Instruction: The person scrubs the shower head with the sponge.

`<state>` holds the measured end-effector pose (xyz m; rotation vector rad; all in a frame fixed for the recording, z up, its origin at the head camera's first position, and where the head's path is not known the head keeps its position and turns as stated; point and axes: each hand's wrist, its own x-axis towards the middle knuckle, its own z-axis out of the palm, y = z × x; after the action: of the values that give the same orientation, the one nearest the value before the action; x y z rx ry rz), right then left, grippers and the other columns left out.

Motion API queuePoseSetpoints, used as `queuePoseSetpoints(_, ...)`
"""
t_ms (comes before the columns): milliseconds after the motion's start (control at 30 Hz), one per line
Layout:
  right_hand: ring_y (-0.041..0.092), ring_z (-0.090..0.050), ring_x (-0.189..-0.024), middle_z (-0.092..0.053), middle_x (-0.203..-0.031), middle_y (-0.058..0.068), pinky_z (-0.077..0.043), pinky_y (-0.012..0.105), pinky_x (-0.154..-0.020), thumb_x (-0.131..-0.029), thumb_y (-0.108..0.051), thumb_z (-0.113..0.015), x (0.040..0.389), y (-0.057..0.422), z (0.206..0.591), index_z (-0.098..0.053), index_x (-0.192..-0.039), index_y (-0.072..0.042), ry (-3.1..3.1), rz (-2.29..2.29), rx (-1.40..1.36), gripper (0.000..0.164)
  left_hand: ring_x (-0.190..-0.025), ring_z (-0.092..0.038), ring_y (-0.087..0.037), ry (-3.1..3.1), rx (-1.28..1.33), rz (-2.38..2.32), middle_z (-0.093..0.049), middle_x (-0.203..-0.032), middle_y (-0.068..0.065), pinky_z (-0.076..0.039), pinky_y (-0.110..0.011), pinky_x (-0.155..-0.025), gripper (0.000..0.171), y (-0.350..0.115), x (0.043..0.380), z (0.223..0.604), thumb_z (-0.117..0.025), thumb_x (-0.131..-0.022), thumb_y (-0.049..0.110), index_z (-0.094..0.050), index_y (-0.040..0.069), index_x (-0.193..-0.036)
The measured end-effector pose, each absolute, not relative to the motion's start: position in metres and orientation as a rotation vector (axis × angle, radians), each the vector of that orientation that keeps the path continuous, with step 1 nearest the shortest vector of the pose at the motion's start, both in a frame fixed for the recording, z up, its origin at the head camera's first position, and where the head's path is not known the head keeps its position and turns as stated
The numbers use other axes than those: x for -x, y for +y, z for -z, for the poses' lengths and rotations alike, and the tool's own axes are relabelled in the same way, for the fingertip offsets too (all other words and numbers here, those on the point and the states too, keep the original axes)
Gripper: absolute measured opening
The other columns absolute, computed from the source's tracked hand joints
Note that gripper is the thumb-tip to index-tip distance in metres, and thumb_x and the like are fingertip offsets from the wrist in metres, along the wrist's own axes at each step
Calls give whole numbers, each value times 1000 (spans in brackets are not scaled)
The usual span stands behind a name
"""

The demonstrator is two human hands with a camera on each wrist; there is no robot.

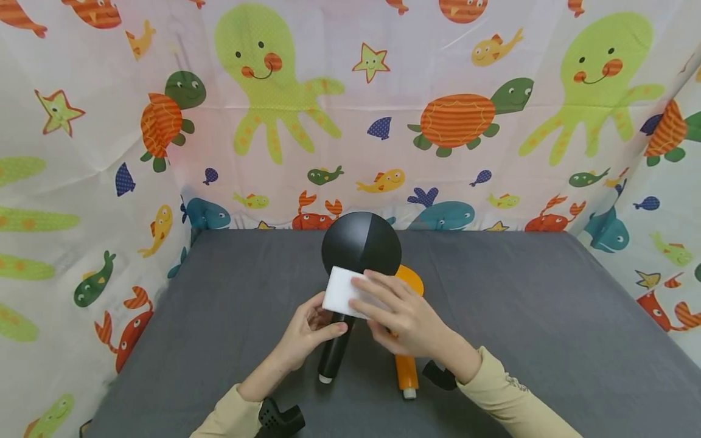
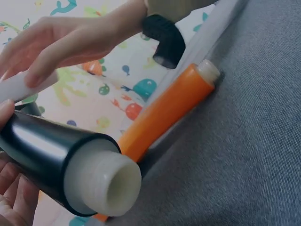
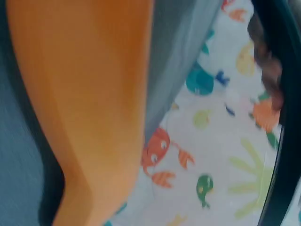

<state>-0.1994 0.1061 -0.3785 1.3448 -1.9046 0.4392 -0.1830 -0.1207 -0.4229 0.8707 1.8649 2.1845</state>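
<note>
Holding black paddle [image 1: 361, 242] in left grip [image 1: 306, 331], pinching white block [image 1: 339, 292] in right grip [image 1: 405, 317]; could drop block onto orange paddle [image 1: 407, 372] beneath right grip through loose pinching.

Head view: bright, even light; white block [image 1: 341, 291] nearly washed out, round black head [image 1: 356, 243] split into paler and darker tones. Left wrist: dimmer, hazy backdrop; pale glare streaks black handle [image 2: 37, 148]. Right wrist: murky; close orange tool [image 3: 89, 94] soft-focused, dark shadow beside it on grey cloth [image 3: 19, 155].
</note>
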Motion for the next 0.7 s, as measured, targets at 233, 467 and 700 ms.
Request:
queuePoseSetpoints(233,37,-39,-123,-45,-136,18,-32,54,-98,-87,-14,-54,226,124,364,-56,-126,-4,-2001,-726,-861,40,-89,-62,-43,1719,-925,-2213,-60,-106,-21,-52,-34,-78,38,-120,182,419,-63,-86,0,-47,-10,-119)
queuePoseSetpoints(467,41,-41,-121,-46,-134,21,-35,51,-97,-90,-18,-49,204,104,381,-56,-124,-2,-1925,-582,-1073,38,-91,-63,-31,1778,-893,-2228,-62,-108,-12,-52,-33,-77,40,-120,181,418,-62,-86,1,-46,-9,-121)
queuePoseSetpoints(700,40,-42,-121,-47,-133,20,-37,46,-98,-89,-19,-48,202,101,386,-57,-123,-5,-1887,-538,-1190,38,-92,-63,-26,1767,-854,-2259,-61,-110,-14,-51,-35,-81,40,-122,182,416,-60,-87,0,-45,-8,-123)
